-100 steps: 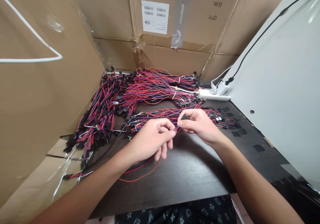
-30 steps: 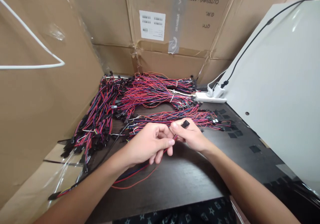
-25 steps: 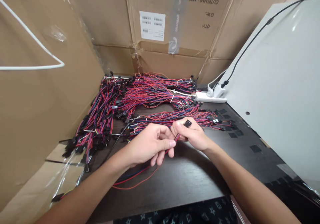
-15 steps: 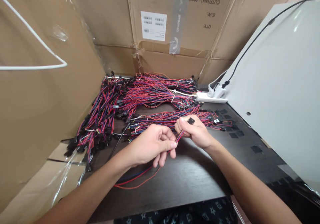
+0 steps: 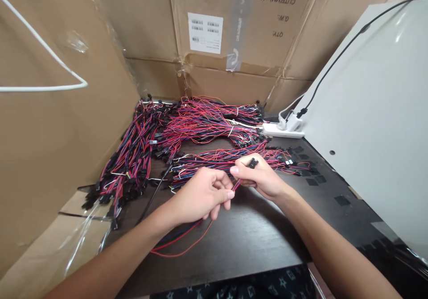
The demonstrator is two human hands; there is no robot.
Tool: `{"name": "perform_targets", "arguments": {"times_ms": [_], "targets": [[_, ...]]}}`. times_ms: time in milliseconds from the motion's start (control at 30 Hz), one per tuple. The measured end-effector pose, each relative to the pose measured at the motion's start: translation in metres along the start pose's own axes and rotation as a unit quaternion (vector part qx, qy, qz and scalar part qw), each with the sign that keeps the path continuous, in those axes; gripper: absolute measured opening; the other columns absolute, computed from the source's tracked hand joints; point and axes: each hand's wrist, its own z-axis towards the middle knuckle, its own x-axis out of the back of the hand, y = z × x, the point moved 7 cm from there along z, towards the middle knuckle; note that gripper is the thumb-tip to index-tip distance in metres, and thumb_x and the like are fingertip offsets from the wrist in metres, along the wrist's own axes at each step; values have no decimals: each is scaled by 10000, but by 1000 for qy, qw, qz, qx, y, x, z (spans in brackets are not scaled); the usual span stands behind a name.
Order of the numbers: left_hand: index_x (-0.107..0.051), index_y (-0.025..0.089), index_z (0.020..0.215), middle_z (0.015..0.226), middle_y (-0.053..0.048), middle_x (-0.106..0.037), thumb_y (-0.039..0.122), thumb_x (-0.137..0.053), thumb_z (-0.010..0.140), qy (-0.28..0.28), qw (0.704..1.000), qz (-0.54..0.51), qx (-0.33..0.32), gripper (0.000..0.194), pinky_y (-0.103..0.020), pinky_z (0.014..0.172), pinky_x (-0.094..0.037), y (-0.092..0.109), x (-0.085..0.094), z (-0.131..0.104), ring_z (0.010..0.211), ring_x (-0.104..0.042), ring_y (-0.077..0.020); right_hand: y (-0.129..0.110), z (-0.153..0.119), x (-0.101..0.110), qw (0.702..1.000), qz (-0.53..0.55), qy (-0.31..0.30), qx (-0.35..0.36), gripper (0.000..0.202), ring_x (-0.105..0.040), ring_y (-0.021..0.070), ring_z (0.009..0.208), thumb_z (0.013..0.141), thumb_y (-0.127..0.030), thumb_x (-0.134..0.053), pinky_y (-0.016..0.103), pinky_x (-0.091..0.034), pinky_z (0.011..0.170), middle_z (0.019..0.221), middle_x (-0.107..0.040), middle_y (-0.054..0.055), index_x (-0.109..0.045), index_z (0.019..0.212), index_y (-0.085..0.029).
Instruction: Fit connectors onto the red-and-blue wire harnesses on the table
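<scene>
Between finger and thumb, my left hand [image 5: 209, 193] pinches a thin bundle of red, blue and orange wires [image 5: 236, 185]. The loose part of that wire harness trails below and left of the hand in curves over the dark table. My right hand [image 5: 259, 174] is closed round the same harness near its end, thumb pointing left. A black connector [image 5: 253, 163] sticks up out of the right fist. Just behind both hands lies a tied bundle of similar wire harnesses [image 5: 214, 160].
Larger heaps of harnesses [image 5: 207, 123] lie at the back and along the left [image 5: 133, 156]. A white power strip [image 5: 283, 130] with plugs stands at the back right. Cardboard [image 5: 160, 18] walls the back and left, a white panel [image 5: 374, 89] the right. Black tape pieces [image 5: 312, 181] dot the table [image 5: 247, 241].
The black connector has tilted and shows more of its length above my right fist. Both hands have shifted slightly left, still holding the wires.
</scene>
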Motion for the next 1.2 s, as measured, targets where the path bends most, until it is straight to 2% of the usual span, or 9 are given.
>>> {"name": "perform_targets", "arguments": {"times_ms": [100, 233, 333, 467, 600, 800, 1033, 1200], "targets": [[-499, 144, 678, 574, -3, -614, 222, -561, 778, 16, 1000, 6, -17, 141, -118, 301, -289, 6, 3, 0, 320, -450, -45, 2, 0, -3, 1000, -14, -15, 4, 576, -170, 32, 415, 722, -451, -729, 203, -118, 402, 447, -224, -88, -300, 458, -171], [-496, 149, 690, 548, 17, -597, 191, -540, 771, 32, 999, -8, -26, 102, -114, 313, -294, 10, 6, -1, 319, -447, -41, 9, 0, -11, 994, -79, -69, -16, 516, -214, 46, 412, 776, -521, -645, 213, -125, 395, 427, -306, -67, -440, 476, -155], [-493, 153, 689, 544, 24, -595, 187, -551, 759, 37, 999, -15, -28, 97, -114, 310, -287, 10, 7, 0, 315, -440, -39, 13, 0, -14, 993, -78, -85, -25, 519, -218, 49, 409, 787, -546, -612, 213, -135, 394, 424, -316, -65, -447, 485, -158], [-501, 154, 700, 543, 23, -596, 193, -564, 740, 30, 999, -21, -19, 84, -111, 308, -288, 9, 6, -1, 315, -436, -38, 13, -2, -13, 989, -93, -110, -17, 487, -248, 53, 418, 809, -492, -609, 212, -156, 396, 440, -358, -53, -462, 491, -153], [-525, 153, 716, 553, 20, -604, 195, -557, 732, 22, 999, -14, -19, 55, -113, 309, -284, 10, 5, -1, 321, -440, -41, 9, -5, -11, 982, -135, -128, -13, 423, -288, 63, 429, 850, -440, -576, 218, -200, 411, 463, -421, -35, -569, 560, -132], [-560, 142, 714, 555, 10, -603, 188, -537, 734, 13, 999, -7, -29, 55, -113, 311, -286, 13, 4, -2, 326, -431, -39, -1, -7, -11, 980, -163, -108, 24, 500, -336, 69, 431, 845, -471, -576, 219, -257, 439, 446, -410, -32, -449, 478, -158], [-601, 141, 732, 553, 15, -603, 197, -561, 753, 9, 1000, 3, -19, 72, -115, 288, -262, 10, 4, -3, 316, -417, -40, 6, -8, -9, 979, -161, -119, -26, 461, -375, 71, 424, 830, -481, -572, 205, -321, 419, 473, -460, -16, -484, 520, -151], [-616, 128, 723, 543, 12, -599, 201, -561, 757, 10, 1000, -4, -26, 97, -115, 288, -272, 12, 4, -3, 309, -410, -35, 6, -9, -8, 982, -152, -111, -31, 445, -394, 69, 431, 816, -474, -591, 193, -343, 417, 479, -465, -15, -499, 535, -140]]}}
